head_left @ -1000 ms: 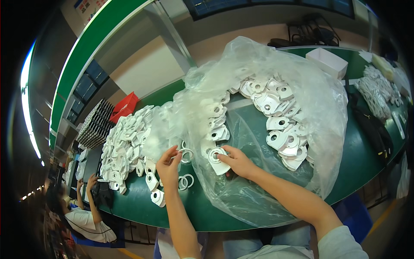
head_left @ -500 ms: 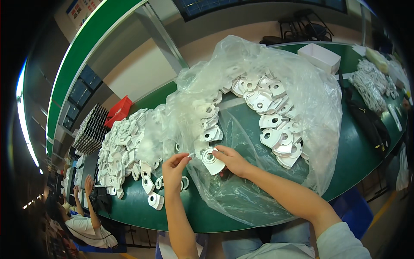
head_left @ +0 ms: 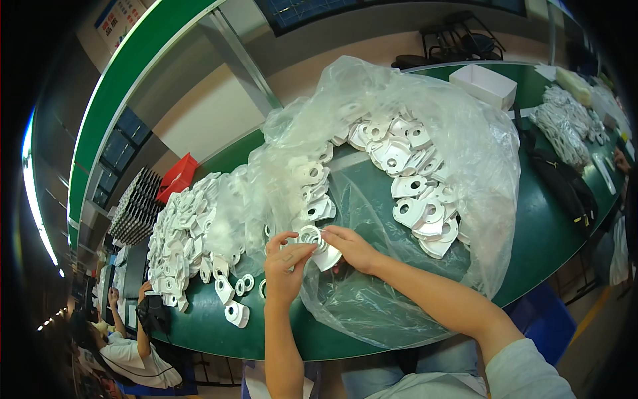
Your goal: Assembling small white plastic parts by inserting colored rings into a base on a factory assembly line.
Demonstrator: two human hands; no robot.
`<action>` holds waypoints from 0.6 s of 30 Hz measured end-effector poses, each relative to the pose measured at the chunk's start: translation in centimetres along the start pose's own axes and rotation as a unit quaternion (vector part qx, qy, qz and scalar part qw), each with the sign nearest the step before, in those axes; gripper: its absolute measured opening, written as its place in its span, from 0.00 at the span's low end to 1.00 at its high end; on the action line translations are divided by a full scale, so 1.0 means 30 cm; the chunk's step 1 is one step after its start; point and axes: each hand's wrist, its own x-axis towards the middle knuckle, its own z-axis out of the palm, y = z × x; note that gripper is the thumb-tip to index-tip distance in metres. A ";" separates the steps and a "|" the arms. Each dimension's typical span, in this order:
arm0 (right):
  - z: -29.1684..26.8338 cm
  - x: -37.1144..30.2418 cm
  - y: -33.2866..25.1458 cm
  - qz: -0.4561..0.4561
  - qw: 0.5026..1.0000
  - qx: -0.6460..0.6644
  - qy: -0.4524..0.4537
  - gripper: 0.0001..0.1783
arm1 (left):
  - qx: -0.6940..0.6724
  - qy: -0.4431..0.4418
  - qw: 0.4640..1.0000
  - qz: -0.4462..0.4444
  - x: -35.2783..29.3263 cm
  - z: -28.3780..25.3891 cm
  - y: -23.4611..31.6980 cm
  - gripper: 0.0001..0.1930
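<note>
My right hand (head_left: 353, 250) grips a white plastic part (head_left: 328, 259) with a round hole, holding it tilted over the clear plastic bag. Closed in a pinch, my left hand (head_left: 287, 267) holds a white ring (head_left: 309, 234) against the part's round opening. The fingers partly hide where ring and part meet. Just beyond my hands, similar white parts (head_left: 399, 156) lie in a curved row inside the clear bag (head_left: 488, 193). To the left of my left hand are loose white rings (head_left: 244, 284) and a single white part (head_left: 236, 314).
A large heap of white parts (head_left: 176, 246) covers the green table's (head_left: 219, 339) left side. Behind it stand a red bin (head_left: 177, 177) and stacked trays (head_left: 135, 206). A white box (head_left: 484, 86), a black bag (head_left: 561, 179) and bundled white cords (head_left: 565, 123) lie right. A co-worker (head_left: 136, 356) sits left.
My left hand has moved right, bringing the ring from beside the white part onto its round opening. My right hand still grips the part. The co-worker's hands have shifted lower.
</note>
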 end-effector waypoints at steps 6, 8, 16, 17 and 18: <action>0.003 -0.003 0.005 0.002 0.999 0.052 0.008 0.17 | 0.047 -0.017 0.998 0.043 -0.008 0.012 0.009 0.14; 0.002 0.001 0.013 -0.004 0.998 0.056 0.005 0.17 | 0.068 -0.023 0.995 0.067 -0.009 0.012 0.006 0.16; 0.001 -0.002 0.009 -0.014 0.998 0.056 0.012 0.15 | 0.063 -0.033 0.996 0.055 -0.004 0.016 0.039 0.17; 0.000 -0.005 0.005 -0.016 0.999 0.045 0.009 0.15 | 0.070 -0.036 0.995 0.059 -0.004 0.017 0.044 0.17; 0.000 -0.007 0.002 -0.018 0.999 0.034 0.005 0.15 | 0.070 -0.036 0.995 0.059 -0.003 0.018 0.053 0.17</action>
